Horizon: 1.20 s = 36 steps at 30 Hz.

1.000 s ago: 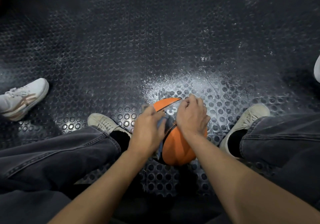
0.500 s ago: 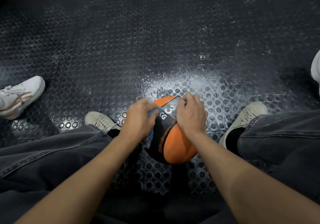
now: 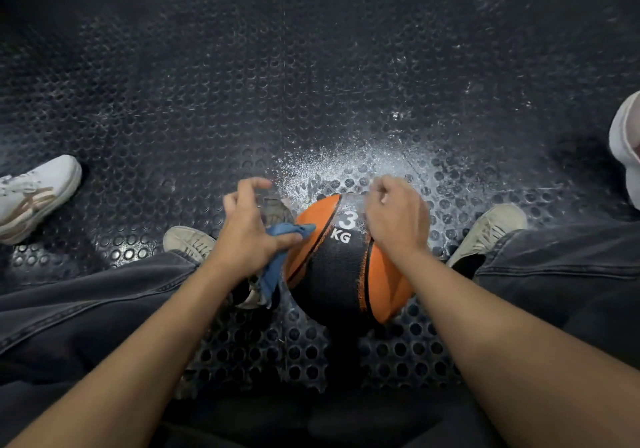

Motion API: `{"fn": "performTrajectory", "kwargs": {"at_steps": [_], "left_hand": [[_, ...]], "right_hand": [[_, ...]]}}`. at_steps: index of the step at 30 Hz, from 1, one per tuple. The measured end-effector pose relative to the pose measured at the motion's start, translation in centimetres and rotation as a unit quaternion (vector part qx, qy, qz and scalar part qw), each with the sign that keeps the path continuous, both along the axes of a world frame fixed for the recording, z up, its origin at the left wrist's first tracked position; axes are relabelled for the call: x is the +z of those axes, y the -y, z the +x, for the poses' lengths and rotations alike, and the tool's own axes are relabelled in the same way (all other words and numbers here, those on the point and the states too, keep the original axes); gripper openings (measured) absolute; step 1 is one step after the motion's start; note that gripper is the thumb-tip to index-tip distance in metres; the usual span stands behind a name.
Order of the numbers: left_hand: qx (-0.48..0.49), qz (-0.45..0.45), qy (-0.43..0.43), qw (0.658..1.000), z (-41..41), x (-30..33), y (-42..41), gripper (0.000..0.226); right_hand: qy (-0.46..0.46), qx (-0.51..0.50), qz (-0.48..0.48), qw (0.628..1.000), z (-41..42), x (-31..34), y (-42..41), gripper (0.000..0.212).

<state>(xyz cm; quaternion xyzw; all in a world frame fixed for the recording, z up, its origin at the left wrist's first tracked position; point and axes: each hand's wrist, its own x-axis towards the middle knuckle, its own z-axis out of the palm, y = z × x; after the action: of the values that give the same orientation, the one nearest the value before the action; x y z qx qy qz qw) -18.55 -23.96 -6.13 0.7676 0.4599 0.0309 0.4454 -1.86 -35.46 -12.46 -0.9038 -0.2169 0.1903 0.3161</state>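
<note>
An orange and black medicine ball (image 3: pixel 346 274) is seen on the studded black floor (image 3: pixel 311 84), between the person's two beige shoes, one to the left (image 3: pixel 188 241) and one to the right (image 3: pixel 491 227). As a sphere it has no long axis. Its broad black band is laid from the far side toward the camera, slightly slanted, and the white "3 KG" mark is turned upward, readable from the wearer's side.

A blue cloth (image 3: pixel 280 250) is pinched under the thumb of the left hand (image 3: pixel 251 226) and pressed against the ball's left orange panel. The other fingers are raised and curled clear of it, and the cloth's loose end hangs toward the floor. The right hand (image 3: pixel 398 219) is set on the far upper part of the ball, with its fingers curled down onto the black band.

A pale, speckled patch (image 3: pixel 346 167) is spread on the floor just beyond the ball. Another person's white shoe (image 3: pixel 34 194) is seen well to the left, and a further white shoe (image 3: pixel 627 142) is cut by the right edge. Dark jeans (image 3: pixel 86 295) frame both sides.
</note>
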Motion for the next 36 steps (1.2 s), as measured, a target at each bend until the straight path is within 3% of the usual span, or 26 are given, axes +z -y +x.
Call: {"fn": "performTrajectory", "kwargs": {"at_steps": [3,6,9,11,14,20,26,31,36], "left_hand": [[-0.006,-0.040,0.039,0.998,-0.4,0.0,0.3,0.051],[-0.065,-0.003,0.070,0.995,0.4,-0.4,1.3,0.025],[-0.104,0.106,0.058,0.987,0.9,-1.1,2.8,0.019],[-0.133,0.168,0.057,0.975,0.7,-1.4,3.5,0.021],[-0.151,0.186,0.034,0.970,0.5,-1.4,4.1,0.037],[-0.107,0.199,0.028,0.974,1.3,-2.0,4.0,0.021],[-0.254,0.138,0.066,0.955,0.2,-1.2,2.8,0.025],[-0.095,0.089,0.048,0.990,1.6,-1.2,1.9,0.028],[-0.244,0.083,0.057,0.964,-0.1,-0.8,2.7,0.021]], "right_hand": [[-0.039,-0.163,-0.042,0.985,-1.5,0.4,1.4,0.018],[-0.093,-0.185,-0.046,0.977,-3.3,0.5,2.0,0.022],[-0.102,-0.174,-0.025,0.979,-3.6,0.3,1.7,0.014],[-0.106,-0.161,-0.020,0.981,-3.3,0.3,1.4,0.014],[-0.102,-0.137,-0.025,0.985,-2.5,0.7,1.3,0.012],[-0.091,-0.120,-0.079,0.985,-5.0,0.8,0.3,0.042],[-0.091,-0.107,-0.048,0.989,-3.6,1.3,1.1,0.038],[-0.072,-0.088,-0.054,0.992,-4.2,1.3,1.3,0.037],[-0.085,-0.076,-0.047,0.992,-3.2,1.4,1.4,0.034]]}}
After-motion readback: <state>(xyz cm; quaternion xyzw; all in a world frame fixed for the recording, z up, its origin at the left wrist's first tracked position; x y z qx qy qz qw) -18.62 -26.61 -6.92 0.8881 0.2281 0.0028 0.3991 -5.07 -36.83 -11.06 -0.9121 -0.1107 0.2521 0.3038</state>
